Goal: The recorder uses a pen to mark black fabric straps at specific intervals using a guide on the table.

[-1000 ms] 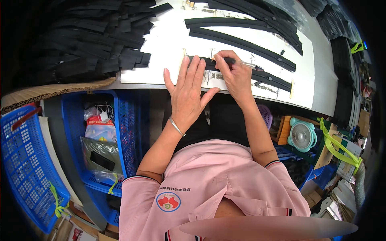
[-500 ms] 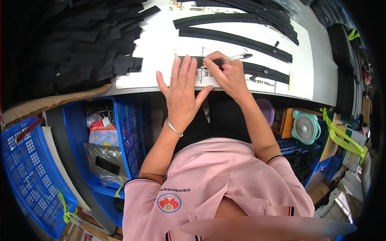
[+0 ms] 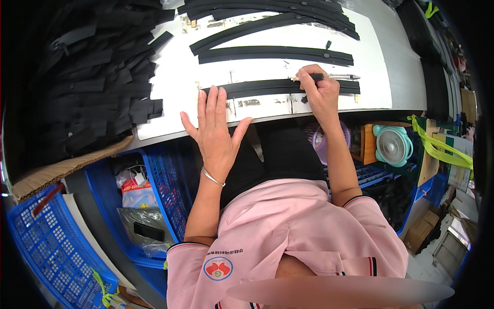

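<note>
Left hand (image 3: 213, 138) flat, palm down, three fingers (image 3: 211, 107) pointing far, little finger (image 3: 187, 122) splayed left, thumb (image 3: 241, 129) out right, right hand (image 3: 321, 99) curled in a pinch, bare forearms (image 3: 343, 165) slanting from the near side

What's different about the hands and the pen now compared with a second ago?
The right hand has moved rightward along the black strip, away from the left hand, carrying the pen. Nothing was picked up or let go. The left hand stays spread, fingertips at the strip's left end.
</note>
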A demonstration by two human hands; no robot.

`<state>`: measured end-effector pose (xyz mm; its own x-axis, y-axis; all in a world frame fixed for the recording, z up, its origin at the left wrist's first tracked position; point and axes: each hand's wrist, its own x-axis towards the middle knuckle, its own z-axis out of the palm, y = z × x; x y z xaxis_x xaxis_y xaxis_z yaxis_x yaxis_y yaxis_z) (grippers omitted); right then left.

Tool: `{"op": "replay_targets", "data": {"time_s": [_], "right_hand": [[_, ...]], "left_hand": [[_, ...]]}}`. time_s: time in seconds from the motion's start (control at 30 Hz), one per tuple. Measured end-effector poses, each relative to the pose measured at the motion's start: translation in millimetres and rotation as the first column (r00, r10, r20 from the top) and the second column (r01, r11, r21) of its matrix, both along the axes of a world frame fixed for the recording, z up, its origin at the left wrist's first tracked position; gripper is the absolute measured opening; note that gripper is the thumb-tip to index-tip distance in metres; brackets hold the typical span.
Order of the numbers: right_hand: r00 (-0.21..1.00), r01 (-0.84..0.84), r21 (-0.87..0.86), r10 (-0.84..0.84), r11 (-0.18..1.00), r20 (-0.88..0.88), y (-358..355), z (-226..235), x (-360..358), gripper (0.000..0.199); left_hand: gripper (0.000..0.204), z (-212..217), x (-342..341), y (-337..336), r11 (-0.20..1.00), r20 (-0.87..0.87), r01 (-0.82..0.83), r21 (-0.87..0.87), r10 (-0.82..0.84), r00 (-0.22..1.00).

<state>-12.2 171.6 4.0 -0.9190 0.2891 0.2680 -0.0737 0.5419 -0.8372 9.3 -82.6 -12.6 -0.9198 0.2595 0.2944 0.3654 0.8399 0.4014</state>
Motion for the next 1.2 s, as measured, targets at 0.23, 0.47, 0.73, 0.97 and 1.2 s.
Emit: {"op": "replay_targets", "data": {"time_s": [0.23, 0.47, 0.73, 0.97, 1.2], "right_hand": [[0.999, -0.04, 0.0, 0.04, 0.999, -0.008, -3, 1, 1, 0.02], [0.995, -0.068, 0.112, 0.075, 0.991, -0.059, -4, 4, -1, 0.019], [0.984, -0.076, 0.178, 0.102, 0.981, -0.143, -4, -5, -2, 0.014], [0.992, -0.088, -0.036, 0.085, 0.995, -0.09, -1, -4, 3, 0.013], [0.982, -0.177, 0.016, 0.178, 0.984, -0.064, 7, -5, 3, 0.016]], "left_hand": [[0.084, 0, 0, 1, 1.0, 0.008, 0.008, 0.001, -0.008, 1.0], [0.082, 9, 1, 8, 1.0, 0.034, -0.013, 0.02, 0.013, 0.999], [0.036, 16, -17, 77, 0.882, -0.119, 0.241, 0.405, -0.21, 0.97], [0.01, 9, -31, 92, 0.907, -0.144, 0.164, 0.388, -0.116, 0.983], [0.013, 9, -32, 94, 0.908, -0.15, 0.17, 0.382, -0.12, 0.981]]}}
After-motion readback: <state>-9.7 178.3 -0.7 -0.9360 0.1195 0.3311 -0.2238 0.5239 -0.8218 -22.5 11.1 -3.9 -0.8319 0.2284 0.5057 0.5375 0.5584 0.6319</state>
